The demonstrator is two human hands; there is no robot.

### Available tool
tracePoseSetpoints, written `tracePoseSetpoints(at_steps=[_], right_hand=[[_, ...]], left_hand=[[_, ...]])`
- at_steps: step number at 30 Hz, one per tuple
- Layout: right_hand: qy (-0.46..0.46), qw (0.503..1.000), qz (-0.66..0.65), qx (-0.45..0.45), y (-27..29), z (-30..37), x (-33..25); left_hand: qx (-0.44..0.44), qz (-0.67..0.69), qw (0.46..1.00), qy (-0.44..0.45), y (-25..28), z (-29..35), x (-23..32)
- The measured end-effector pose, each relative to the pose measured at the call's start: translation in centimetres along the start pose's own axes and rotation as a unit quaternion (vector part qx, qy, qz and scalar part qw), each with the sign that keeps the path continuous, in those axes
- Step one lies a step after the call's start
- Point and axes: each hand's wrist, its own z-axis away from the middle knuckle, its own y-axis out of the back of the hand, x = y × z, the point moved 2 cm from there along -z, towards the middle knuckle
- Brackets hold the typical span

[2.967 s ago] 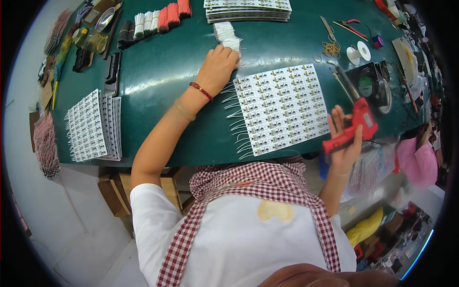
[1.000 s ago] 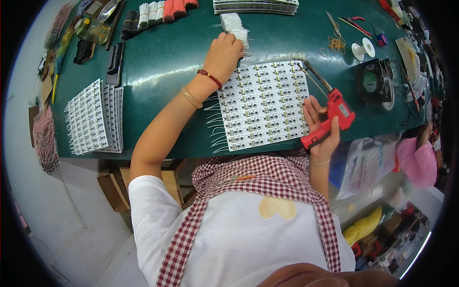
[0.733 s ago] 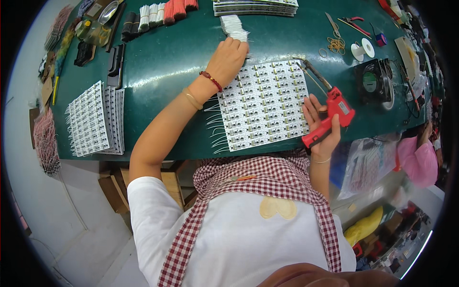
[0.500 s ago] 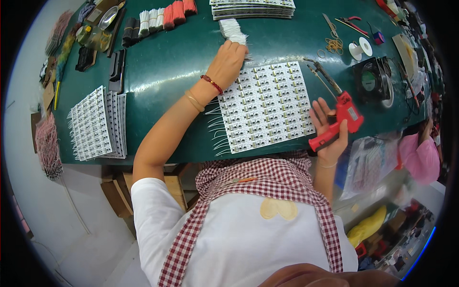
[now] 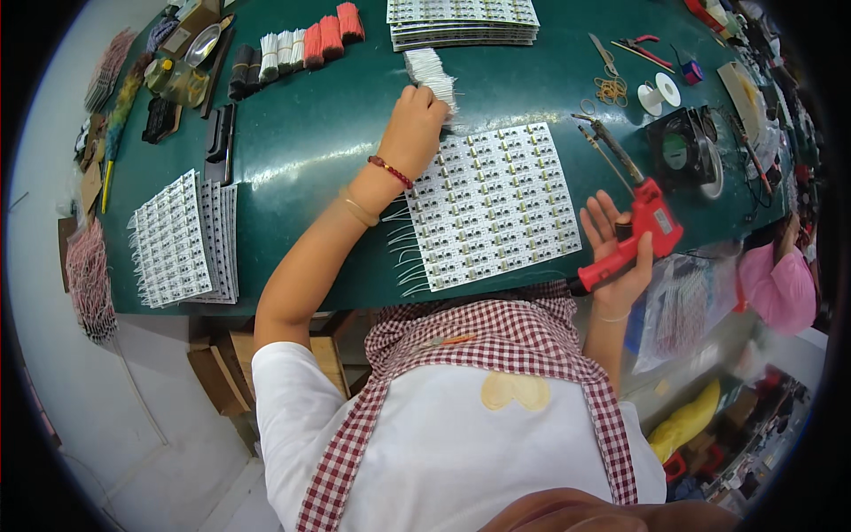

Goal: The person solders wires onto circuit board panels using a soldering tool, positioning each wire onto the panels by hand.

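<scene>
My left hand (image 5: 415, 121) is closed at the near end of a pile of thin white wires (image 5: 430, 73), its fingers pinched on them; the fingertips are partly hidden. Beneath that wrist lies a white circuit board panel (image 5: 496, 204) with rows of small parts. Several white wires stick out from the panel's left edge. In my right hand (image 5: 623, 266) is a red soldering gun (image 5: 654, 220), its tip pointing up and away, to the right of the panel. The thumb wraps its handle while some fingers are stretched out.
Stacked panels stand at the far edge (image 5: 463, 34) and at the left (image 5: 173, 239). Black, white and red wire bundles (image 5: 332, 37) lie far left. At right are a solder spool (image 5: 659, 94), rubber bands (image 5: 611, 90), pliers (image 5: 645, 51) and a black fan (image 5: 680, 151).
The view has shifted slightly. My left hand stays at the white wire pile. My right hand and the soldering gun have moved a little to the right and nearer to me.
</scene>
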Motion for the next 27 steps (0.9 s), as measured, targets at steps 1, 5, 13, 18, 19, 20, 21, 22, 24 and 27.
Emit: tracePoseSetpoints(at_steps=[1,5,13,18,19,20,21,22,24,27], right_hand=[[0.002,1.0,0.0,0.0,0.0,0.1,0.0],[0.001,1.0,-0.003,0.007,0.1,0.4,0.1],[0.013,0.999,0.014,0.028,0.0,0.9,-0.2],[0.022,0.999,0.018,0.042,0.7,1.1,-0.5],[0.023,0.999,0.017,0.042,0.6,1.1,-0.5],[0.022,0.999,0.016,0.041,0.5,1.0,-0.5],[0.021,0.999,0.016,0.041,0.4,1.0,-0.5],[0.022,0.999,0.015,0.041,0.4,1.0,-0.4],[0.014,0.999,0.009,0.033,0.2,0.8,-0.3],[0.011,1.0,0.006,0.014,-0.2,0.6,-0.2]], left_hand=[[-0.01,-0.016,1.0,0.0,0.0,0.3,0.2],[-0.047,-0.072,0.996,-0.016,-0.4,1.1,1.0],[0.015,-0.11,0.994,-0.021,0.7,-0.2,0.5],[0.0,-0.079,0.997,-0.003,2.0,0.7,1.0],[-0.034,-0.061,0.998,0.003,1.8,1.2,1.1],[-0.068,-0.042,0.997,0.008,1.6,1.6,1.3],[-0.066,-0.041,0.997,0.009,1.5,1.9,1.5],[-0.066,-0.042,0.997,0.008,1.4,1.9,1.4],[-0.046,-0.025,0.998,0.027,1.0,1.6,1.1],[-0.03,-0.042,0.998,0.024,0.5,0.4,0.3]])
